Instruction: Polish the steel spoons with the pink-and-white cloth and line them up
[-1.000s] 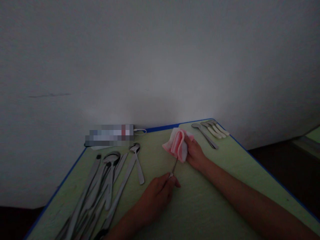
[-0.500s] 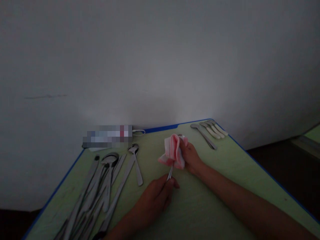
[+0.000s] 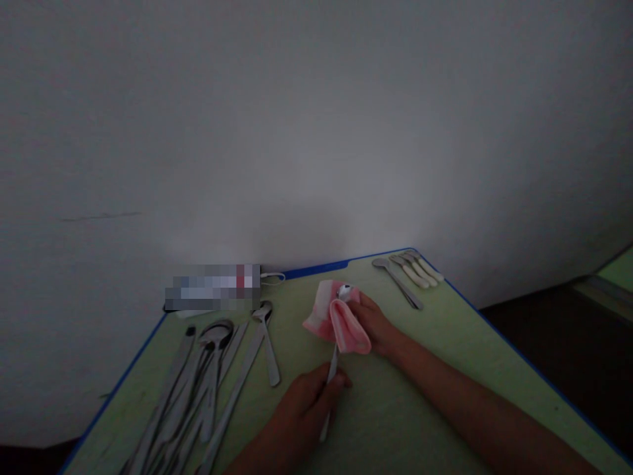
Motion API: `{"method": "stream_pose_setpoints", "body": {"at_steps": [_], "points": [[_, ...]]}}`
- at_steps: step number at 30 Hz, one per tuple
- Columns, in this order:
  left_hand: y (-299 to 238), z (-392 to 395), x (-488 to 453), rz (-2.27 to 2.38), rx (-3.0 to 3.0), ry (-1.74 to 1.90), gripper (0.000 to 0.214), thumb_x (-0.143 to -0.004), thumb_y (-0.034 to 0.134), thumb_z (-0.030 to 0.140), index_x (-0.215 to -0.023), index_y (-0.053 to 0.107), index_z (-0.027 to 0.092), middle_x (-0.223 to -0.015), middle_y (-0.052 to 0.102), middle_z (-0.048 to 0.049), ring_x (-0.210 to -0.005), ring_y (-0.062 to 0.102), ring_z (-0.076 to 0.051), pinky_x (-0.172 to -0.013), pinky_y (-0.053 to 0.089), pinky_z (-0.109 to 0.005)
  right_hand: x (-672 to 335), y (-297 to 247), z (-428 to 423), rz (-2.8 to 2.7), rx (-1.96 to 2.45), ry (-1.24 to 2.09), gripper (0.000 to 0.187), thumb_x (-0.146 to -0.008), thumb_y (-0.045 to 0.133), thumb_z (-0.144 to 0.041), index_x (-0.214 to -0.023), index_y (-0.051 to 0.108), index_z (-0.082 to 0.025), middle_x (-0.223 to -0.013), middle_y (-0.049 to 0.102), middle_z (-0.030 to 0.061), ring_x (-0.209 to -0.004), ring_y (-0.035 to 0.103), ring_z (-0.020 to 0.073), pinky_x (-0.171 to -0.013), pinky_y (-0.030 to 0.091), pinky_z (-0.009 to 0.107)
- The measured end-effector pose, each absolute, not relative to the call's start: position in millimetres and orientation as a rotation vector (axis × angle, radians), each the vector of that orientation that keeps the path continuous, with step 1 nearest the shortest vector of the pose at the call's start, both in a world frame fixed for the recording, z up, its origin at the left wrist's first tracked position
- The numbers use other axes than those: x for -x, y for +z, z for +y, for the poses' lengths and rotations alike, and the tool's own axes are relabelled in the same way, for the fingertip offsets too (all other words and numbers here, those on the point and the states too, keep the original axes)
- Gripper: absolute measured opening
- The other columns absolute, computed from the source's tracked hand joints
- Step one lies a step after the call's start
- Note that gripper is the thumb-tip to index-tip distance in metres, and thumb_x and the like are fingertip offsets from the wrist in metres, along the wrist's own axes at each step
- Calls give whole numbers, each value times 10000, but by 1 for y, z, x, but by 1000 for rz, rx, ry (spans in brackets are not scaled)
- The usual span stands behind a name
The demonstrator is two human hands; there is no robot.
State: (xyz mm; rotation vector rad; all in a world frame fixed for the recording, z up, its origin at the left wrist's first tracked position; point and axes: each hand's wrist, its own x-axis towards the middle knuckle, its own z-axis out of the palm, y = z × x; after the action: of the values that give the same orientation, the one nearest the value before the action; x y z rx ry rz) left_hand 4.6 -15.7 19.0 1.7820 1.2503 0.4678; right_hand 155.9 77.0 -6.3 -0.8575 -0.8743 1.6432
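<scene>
My left hand [image 3: 316,399] is closed around the handle of a metal spoon [image 3: 345,291], whose lower end sticks out below the fingers. A pink and white cloth [image 3: 350,328] is folded about the spoon's neck, and the bowl shows above it. Gripping the cloth from the right is my right hand [image 3: 373,323], its fingers partly hidden behind the fabric. Both hands are above the middle of the green table [image 3: 415,376]. To their left, a small spoon [image 3: 271,353] lies closest to my left hand.
A heap of long metal utensils [image 3: 198,389], a ladle [image 3: 217,333] among them, covers the table's left side. At the back right lie spoons [image 3: 395,280] beside several white-handled forks [image 3: 415,272]. A blurred-out object [image 3: 212,288] with a white cord stands near the wall [image 3: 316,132].
The cloth has shifted and unfolded, so the spoon's bowl now shows more clearly. More of the handle end sticks out below my left hand. The camera view has tilted up slightly.
</scene>
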Motion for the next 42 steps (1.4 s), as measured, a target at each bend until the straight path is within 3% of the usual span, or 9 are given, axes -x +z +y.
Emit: {"method": "stream_pose_setpoints", "body": {"at_steps": [7,13,23,28,31,34,36,42], "points": [[19,-14,-5,1202,-1869,455,310,-911,334,381,-843,559,179,-779,607,-6,-738,551,-159,-695,401,-231,-153,-9,79,-853,781,1656,319,-624,691,-310,-904,585,-200,-738,632,-13,-604,558,123,-615,448,261],[19,-13,-5,1158,-1874,419,315,-912,339,377,-829,563,172,-738,585,2,-684,528,-143,-626,388,-216,-152,-12,81,-856,796,1649,352,-592,719,-357,-866,582,-184,-729,629,-8,-612,560,122,-619,459,256],[18,-16,-4,1195,-1819,473,319,-905,355,398,-866,594,190,-798,611,6,-728,536,-155,-664,397,-218,-152,-11,80,-824,823,1611,294,-655,676,-399,-847,598,-191,-712,620,-21,-617,548,111,-615,441,234],[12,-16,-3,1165,-1811,554,252,-912,370,353,-871,550,182,-723,550,18,-675,509,-136,-639,390,-225,-151,-11,80,-792,776,1645,318,-670,671,-409,-892,596,-194,-698,611,-24,-619,543,114,-610,440,234],[8,-17,-4,1152,-1763,633,215,-914,380,332,-1029,495,192,-706,506,29,-632,478,-126,-597,385,-228,-150,-12,81,-783,774,1638,323,-683,657,-419,-909,592,-197,-691,605,-24,-622,541,119,-606,439,237],[4,-17,-6,1127,-1646,783,368,-924,364,299,-1272,268,228,-681,447,52,-579,442,-113,-547,379,-212,-149,-12,82,-751,767,1624,314,-718,616,-444,-915,583,-201,-697,599,-25,-620,535,121,-601,437,241],[2,-17,-8,1111,-1600,862,441,-934,342,286,-1327,144,257,-682,422,60,-544,417,-101,-523,372,-201,-149,-11,82,-735,770,1624,317,-722,607,-455,-913,579,-203,-699,598,-25,-613,534,124,-597,436,246],[0,-18,-9,1150,-1743,809,427,-934,349,273,-1349,250,288,-727,464,39,-571,425,-101,-563,376,-216,-150,-14,82,-784,751,1613,305,-711,627,-440,-894,597,-198,-730,604,-26,-638,531,116,-629,432,240]]}}
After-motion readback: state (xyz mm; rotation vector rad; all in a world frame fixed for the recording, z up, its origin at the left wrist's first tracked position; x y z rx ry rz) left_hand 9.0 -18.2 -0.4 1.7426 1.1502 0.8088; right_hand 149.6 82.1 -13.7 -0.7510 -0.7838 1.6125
